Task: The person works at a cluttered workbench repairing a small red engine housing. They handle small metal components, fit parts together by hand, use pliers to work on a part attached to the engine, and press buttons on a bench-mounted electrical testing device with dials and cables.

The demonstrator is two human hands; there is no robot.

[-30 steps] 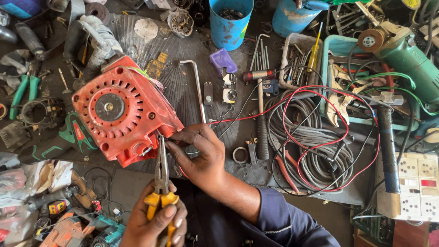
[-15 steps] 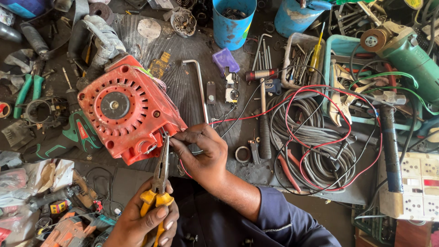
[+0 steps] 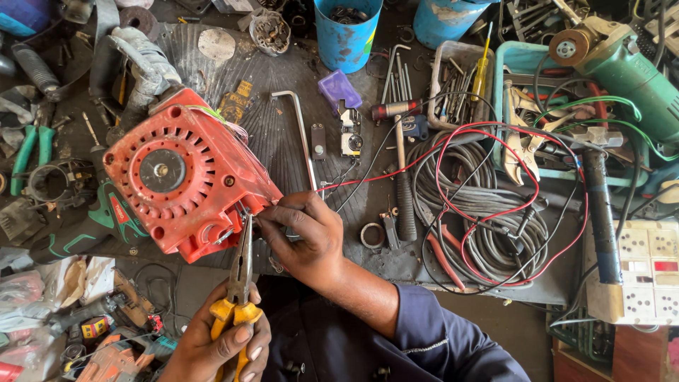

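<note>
Toward the left edge of the cluttered workbench [image 3: 283,141], green-handled pliers [image 3: 32,152] lie among dark machine parts. Just right of them a red motor housing [image 3: 185,177] with a round slotted face sits tilted, well in from the near edge, its lower right corner turned toward the hands.

At the near edge the left hand [image 3: 223,346] wraps its fingers tightly around the yellow handles of the needle-nose pliers [image 3: 240,276]. The steel nose points up and meets the lower right corner of the housing, its tips nearly closed there; what they pinch is too small to tell.

Just right of that corner the right hand [image 3: 304,237], coming out of a dark blue sleeve [image 3: 431,339], touches the housing with its fingertips drawn narrow together, pinching something small that cannot be made out.

Beyond the hand a long hex key [image 3: 300,131] lies on the ribbed dark mat. A blue cup [image 3: 346,35] stands at the far edge. Right of the middle a coil of grey cable [image 3: 488,212] lies under loops of red wire [image 3: 495,141]. At the far right corner rests a green angle grinder [image 3: 622,71], and a white socket strip [image 3: 647,272] sits at the right edge.
</note>
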